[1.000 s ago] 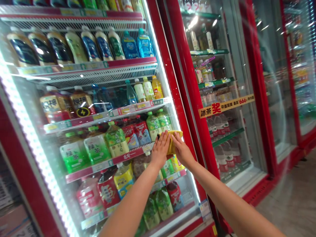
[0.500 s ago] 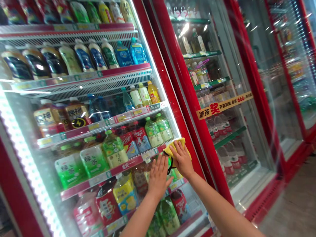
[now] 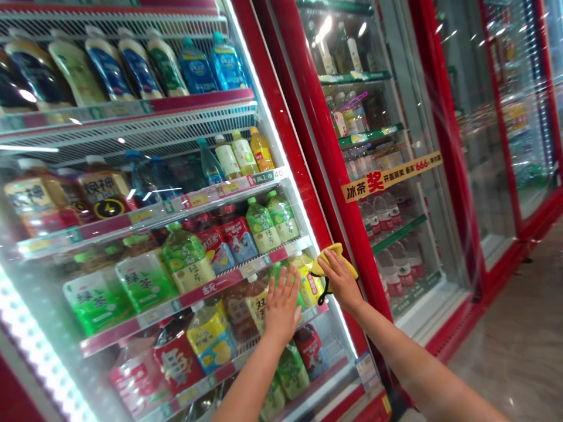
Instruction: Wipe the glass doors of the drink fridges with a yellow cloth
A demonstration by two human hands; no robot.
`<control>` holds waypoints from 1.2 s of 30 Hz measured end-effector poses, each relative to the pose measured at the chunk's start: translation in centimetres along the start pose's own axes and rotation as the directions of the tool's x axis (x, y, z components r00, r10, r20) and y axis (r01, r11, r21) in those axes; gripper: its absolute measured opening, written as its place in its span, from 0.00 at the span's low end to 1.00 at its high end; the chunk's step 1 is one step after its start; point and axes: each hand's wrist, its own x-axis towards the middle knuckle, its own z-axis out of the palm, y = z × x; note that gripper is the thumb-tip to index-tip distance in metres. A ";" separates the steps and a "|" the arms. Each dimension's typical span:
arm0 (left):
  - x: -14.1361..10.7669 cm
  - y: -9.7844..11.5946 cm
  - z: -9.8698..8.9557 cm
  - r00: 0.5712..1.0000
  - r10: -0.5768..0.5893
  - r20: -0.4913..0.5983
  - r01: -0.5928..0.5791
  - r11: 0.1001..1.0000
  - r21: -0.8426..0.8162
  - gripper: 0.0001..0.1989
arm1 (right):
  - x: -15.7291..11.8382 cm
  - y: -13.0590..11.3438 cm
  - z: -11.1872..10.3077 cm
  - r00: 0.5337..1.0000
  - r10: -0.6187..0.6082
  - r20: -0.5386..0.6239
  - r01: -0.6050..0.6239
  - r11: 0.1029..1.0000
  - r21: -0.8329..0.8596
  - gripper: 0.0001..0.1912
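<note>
My right hand (image 3: pixel 345 287) presses a folded yellow cloth (image 3: pixel 324 265) with a dark edge and loop against the right side of a drinks fridge door, by its red frame (image 3: pixel 294 149). To its left, my left hand (image 3: pixel 282 308) lies with fingers spread against the glass, holding nothing. Behind the glass, near my hands, are a yellow-labelled drink (image 3: pixel 310 287) and green tea bottles (image 3: pixel 294 370). How far the cloth is bunched under my right palm is hidden.
Shelves of bottles fill this fridge, among them large green tea bottles (image 3: pixel 145 281) and blue bottles (image 3: pixel 229 63). A second red-framed fridge stands to the right, with a yellow banner (image 3: pixel 393 176) across its glass. Tiled floor (image 3: pixel 519 328) shows at lower right.
My right hand and the cloth have moved right, from the glass edge onto the red frame, widening the gap between my hands. My left hand stays at the glass. The view has shifted.
</note>
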 end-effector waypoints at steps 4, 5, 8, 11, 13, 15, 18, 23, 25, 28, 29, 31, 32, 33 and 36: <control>-0.3 0.0 0.6 1.000 -0.003 0.025 0.003 1.000 -0.023 0.54 | 3.5 0.8 -0.7 0.999 0.022 0.049 -0.023 1.000 0.020 0.30; -0.3 0.1 0.7 1.000 -0.009 0.025 0.010 1.000 -0.027 0.55 | 4.4 0.7 -0.7 0.998 0.036 0.042 -0.037 0.999 0.021 0.30; -0.2 0.3 0.8 1.000 -0.015 0.026 0.016 1.000 -0.025 0.57 | 3.3 0.3 -0.4 0.998 0.058 0.031 -0.058 0.998 -0.009 0.33; -0.3 0.3 1.0 0.999 -0.006 0.035 0.007 1.000 -0.024 0.59 | -2.1 0.3 0.0 0.997 0.046 0.054 -0.043 0.998 -0.047 0.36; -0.3 0.1 1.0 0.999 0.004 0.039 -0.003 1.000 -0.030 0.60 | -4.5 0.7 0.1 0.997 0.013 0.077 -0.011 0.999 -0.033 0.37; -0.3 -0.1 0.9 0.999 0.020 0.039 -0.019 0.999 -0.032 0.61 | -4.0 0.9 0.2 0.998 0.004 0.063 -0.005 1.000 0.004 0.37; -0.6 -0.4 0.7 0.998 0.045 0.035 -0.044 0.999 -0.020 0.61 | 0.1 -0.3 0.6 0.997 0.073 -0.009 -0.072 0.996 0.053 0.35; -3.0 -1.1 0.6 1.000 0.013 0.013 -0.013 1.000 0.003 0.56 | -0.2 -3.7 1.1 0.999 0.037 0.032 -0.037 0.999 0.001 0.34; -4.5 -1.5 0.6 0.999 -0.038 -0.006 0.038 0.999 0.010 0.56 | -2.7 -3.2 0.8 0.992 -0.048 0.121 0.050 0.999 -0.008 0.33; -6.4 -2.3 0.6 0.997 -0.075 -0.027 0.075 0.997 0.010 0.57 | -3.4 -1.5 0.4 0.997 -0.021 0.075 0.022 1.000 -0.009 0.33; -6.9 -2.6 0.6 0.996 -0.083 -0.032 0.083 0.997 0.005 0.57 | -2.7 -1.2 0.5 0.999 0.032 0.023 -0.032 0.999 -0.007 0.33; -7.6 -3.0 0.8 0.994 -0.102 -0.039 0.101 0.995 -0.011 0.57 | -0.6 -2.0 1.3 0.988 0.139 -0.074 -0.139 0.990 0.003 0.32; -7.8 -3.1 0.9 0.993 -0.111 -0.039 0.110 0.994 -0.019 0.56 | 0.1 -2.8 1.8 0.981 0.168 -0.096 -0.168 0.986 0.004 0.32; -8.0 -3.2 1.1 0.993 -0.114 -0.036 0.113 0.993 -0.026 0.56 | 0.4 -3.9 2.3 0.980 0.173 -0.095 -0.174 0.985 -0.002 0.32; -8.2 -3.3 1.7 0.995 -0.101 -0.006 0.100 0.994 -0.035 0.54 | -1.9 -6.5 2.8 0.996 0.071 0.046 -0.069 0.997 -0.043 0.33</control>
